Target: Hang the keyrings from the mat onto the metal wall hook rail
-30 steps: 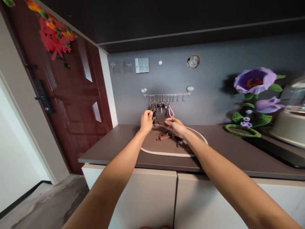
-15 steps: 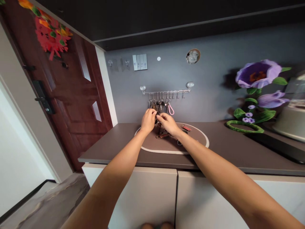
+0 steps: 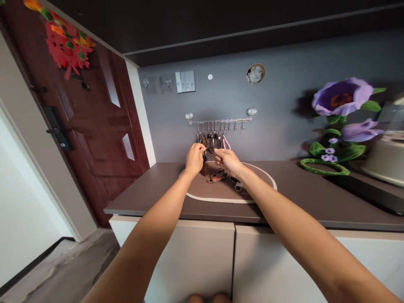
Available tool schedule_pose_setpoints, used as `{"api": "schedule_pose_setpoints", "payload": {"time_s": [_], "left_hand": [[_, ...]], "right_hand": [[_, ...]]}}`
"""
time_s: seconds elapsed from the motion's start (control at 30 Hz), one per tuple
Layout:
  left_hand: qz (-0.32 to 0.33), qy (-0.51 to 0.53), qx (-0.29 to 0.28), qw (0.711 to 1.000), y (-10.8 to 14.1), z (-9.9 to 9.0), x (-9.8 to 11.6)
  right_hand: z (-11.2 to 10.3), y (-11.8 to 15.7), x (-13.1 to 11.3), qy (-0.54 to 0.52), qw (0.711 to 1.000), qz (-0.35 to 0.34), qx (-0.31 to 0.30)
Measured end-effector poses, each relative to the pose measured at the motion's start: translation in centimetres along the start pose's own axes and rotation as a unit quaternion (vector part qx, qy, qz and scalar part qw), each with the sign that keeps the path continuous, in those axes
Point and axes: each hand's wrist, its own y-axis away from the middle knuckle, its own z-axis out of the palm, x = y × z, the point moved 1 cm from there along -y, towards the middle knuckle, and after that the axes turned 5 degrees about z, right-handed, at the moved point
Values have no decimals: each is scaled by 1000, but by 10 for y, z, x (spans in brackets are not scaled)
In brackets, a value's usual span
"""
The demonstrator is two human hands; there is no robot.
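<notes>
Over the oval mat, my left hand [image 3: 195,160] and my right hand [image 3: 229,161] face each other, both closed in a pinch. A small black key ring [image 3: 210,150] spans the gap between their fingertips, gripped from each side. Below my left fingers is a dark brown piece [image 3: 205,168]; whether it hangs from the ring I cannot tell. Keys with an orange-brown fob [image 3: 216,176] lie on the mat [image 3: 202,196] under my right hand. Behind the hands, several key bunches [image 3: 212,138] and a pink strap [image 3: 226,144] hang from a clear hook rail [image 3: 221,121].
The mat lies on a brown countertop [image 3: 151,193] above white cabinet doors [image 3: 189,256]. At right stand purple fabric flowers [image 3: 342,101], a long black object [image 3: 369,195] and a pale appliance [image 3: 385,158]. A dark shelf [image 3: 221,29] overhangs the counter; a red-brown door [image 3: 104,168] is at left.
My right hand has moved slightly right and down, away from the left. The black key ring now shows in the wider gap between them. My left hand has barely shifted.
</notes>
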Motion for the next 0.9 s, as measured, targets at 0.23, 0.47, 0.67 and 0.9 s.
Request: {"api": "schedule_pose_setpoints", "payload": {"time_s": [0.23,0.47,0.67,0.9], "left_hand": [[-31,61,15,998,-3,-2,-2],[-158,277,30,947,-2,6,-5],[-195,348,32,916,-1,9,0],[-189,371,24,909,1,16,0]], "right_hand": [[-7,3,-9,-25,999,40,6],[-2,0,8,62,997,45,-17],[4,1,3,133,986,-92,37],[1,-1,2,146,973,-167,63]]}}
